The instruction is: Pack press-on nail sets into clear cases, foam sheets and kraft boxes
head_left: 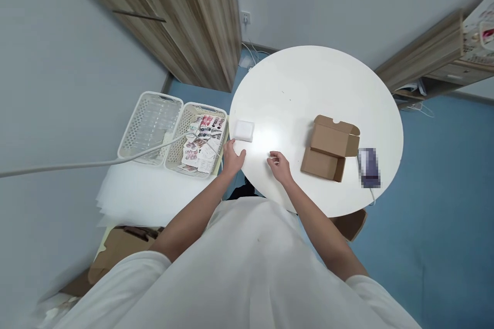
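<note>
My left hand (233,160) is at the table's left edge, thumb spread from the fingers, holding nothing I can see. Just beyond its fingertips lies a small white flat packet (244,130); whether they touch it I cannot tell. Over the near part of the white round table (309,74), my right hand (280,167) has loosely bent fingers, apart from the thumb, with nothing visible between them. To its right sits a brown cardboard box (334,139) with its lid raised, showing its inside.
Left of the table stand two white plastic baskets, one with clear plastic pieces (158,113), another with printed cards (203,141). White sheets (135,195) lie in front of them. A pixelated dark object (369,167) with a cable rests at the table's right. A pale cable (116,162) crosses the left side.
</note>
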`<state>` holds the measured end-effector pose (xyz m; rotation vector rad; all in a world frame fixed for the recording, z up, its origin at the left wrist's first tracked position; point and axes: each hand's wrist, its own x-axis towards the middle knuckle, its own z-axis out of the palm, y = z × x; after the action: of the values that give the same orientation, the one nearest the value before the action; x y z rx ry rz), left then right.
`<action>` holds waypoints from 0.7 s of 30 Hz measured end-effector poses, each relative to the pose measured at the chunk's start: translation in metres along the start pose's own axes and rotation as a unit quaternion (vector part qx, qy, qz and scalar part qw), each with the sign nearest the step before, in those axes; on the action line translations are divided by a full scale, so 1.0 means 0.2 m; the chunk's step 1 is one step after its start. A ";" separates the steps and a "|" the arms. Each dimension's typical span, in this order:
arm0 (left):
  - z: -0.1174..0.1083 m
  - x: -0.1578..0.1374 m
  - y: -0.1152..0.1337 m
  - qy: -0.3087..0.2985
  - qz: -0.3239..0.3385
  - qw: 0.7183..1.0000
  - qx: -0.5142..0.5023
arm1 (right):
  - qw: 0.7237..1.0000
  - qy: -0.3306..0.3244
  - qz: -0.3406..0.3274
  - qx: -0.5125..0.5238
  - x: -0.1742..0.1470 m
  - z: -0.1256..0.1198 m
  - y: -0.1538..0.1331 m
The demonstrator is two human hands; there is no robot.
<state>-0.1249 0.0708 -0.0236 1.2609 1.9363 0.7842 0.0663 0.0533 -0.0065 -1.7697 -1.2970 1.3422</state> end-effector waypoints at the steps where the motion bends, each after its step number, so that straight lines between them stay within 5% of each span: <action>1: -0.02 0.03 0.00 -0.003 -0.017 1.000 -0.007 | 1.000 -0.008 0.027 0.010 0.04 0.04 -0.02; 11: -0.02 0.25 0.06 -0.052 -0.071 0.996 -0.019 | 0.987 -0.002 0.156 0.050 0.35 0.27 -0.23; 21: 0.01 0.29 0.05 -0.035 -0.052 0.998 0.011 | 0.994 0.036 0.096 -0.026 0.47 0.35 -0.20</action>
<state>-0.1360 0.1294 -0.0293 1.1738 1.9429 0.6599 -0.0095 0.1465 -0.0329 -2.0031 -1.1572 1.3421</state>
